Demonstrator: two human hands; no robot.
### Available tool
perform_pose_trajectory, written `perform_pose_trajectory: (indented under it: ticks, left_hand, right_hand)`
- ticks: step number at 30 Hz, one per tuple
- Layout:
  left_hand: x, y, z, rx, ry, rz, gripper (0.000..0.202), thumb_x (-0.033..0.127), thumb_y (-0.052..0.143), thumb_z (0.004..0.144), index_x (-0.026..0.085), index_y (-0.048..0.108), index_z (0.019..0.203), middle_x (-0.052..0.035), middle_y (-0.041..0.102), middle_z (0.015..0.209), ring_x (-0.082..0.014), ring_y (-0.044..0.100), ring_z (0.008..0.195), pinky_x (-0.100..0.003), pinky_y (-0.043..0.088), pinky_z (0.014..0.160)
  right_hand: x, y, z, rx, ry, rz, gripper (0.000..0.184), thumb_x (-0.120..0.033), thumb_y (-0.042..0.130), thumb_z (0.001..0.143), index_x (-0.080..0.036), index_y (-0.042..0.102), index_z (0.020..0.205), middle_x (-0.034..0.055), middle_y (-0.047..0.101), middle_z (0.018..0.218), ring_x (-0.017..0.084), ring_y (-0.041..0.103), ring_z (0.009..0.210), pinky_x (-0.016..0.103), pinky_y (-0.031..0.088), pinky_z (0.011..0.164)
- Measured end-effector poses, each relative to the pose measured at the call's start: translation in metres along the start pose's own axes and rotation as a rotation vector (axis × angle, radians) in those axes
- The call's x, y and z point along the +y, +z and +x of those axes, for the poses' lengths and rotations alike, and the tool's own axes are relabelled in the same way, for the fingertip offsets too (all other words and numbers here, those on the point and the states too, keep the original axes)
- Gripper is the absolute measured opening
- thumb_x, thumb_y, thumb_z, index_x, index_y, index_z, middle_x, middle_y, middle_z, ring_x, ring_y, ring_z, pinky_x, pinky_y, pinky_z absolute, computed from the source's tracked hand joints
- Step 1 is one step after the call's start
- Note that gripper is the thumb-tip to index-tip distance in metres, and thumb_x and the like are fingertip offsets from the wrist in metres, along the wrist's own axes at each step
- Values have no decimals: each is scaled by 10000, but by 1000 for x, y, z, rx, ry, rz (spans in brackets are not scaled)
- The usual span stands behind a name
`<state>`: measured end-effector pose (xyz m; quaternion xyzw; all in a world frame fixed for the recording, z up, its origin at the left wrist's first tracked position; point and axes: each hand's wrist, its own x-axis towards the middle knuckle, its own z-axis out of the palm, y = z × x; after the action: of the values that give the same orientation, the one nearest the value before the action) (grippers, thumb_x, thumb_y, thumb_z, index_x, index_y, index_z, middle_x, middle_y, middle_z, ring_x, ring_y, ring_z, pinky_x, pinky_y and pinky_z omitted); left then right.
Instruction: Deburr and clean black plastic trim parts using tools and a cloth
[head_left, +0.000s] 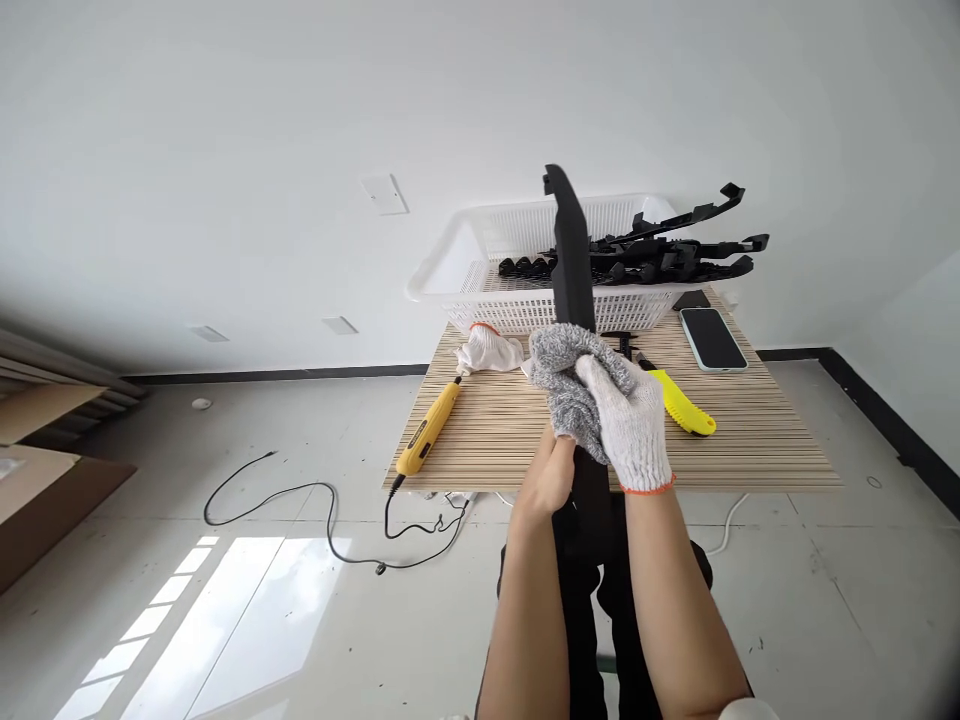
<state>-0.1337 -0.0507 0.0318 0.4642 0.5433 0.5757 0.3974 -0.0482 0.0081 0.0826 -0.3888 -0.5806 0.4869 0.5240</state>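
Note:
A long black plastic trim piece (pixel 574 255) stands out in front of me, its hooked end pointing away over the basket. My bare left hand (pixel 550 472) grips it from the left, with the fingers partly hidden by the cloth. My right hand (pixel 630 420), in a white knitted glove with an orange cuff, is closed on a grey cloth (pixel 562 352). The cloth is folded around the middle of the trim piece and touches it. Just right of the gloved hand, a yellow utility knife (pixel 684 405) lies on the striped table (pixel 495 440).
Behind, a white plastic basket (pixel 465 300) holds several black trim pieces (pixel 675 255), some jutting past its right side. A white glove (pixel 489 350), a yellow corded tool (pixel 430 428) and a phone (pixel 712 338) lie on the table. A black cable (pixel 330 490) trails across the floor.

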Motion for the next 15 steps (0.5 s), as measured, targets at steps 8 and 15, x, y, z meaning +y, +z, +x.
perform_pose_trajectory:
  ticks: [8,15]
  left_hand:
    - [5,24,-1,-121,4,-49,220,290,586,827,190,670,1005,-68,703,1120,-263,604,1150,-369,493,993]
    - [3,21,1,-466,27,-74,106,250,633,832,171,692,873,-79,728,987,-250,663,994,-381,525,929]
  right_hand:
    - [-10,-49,-2,51,-164,-154,329,-361,748,763,-255,673,1066,24,711,1024,224,678,951,415,559,846]
    - [5,-59,8,192,-288,-236,599,-291,716,778,-254,478,1327,101,569,1338,267,582,1208,494,505,994]
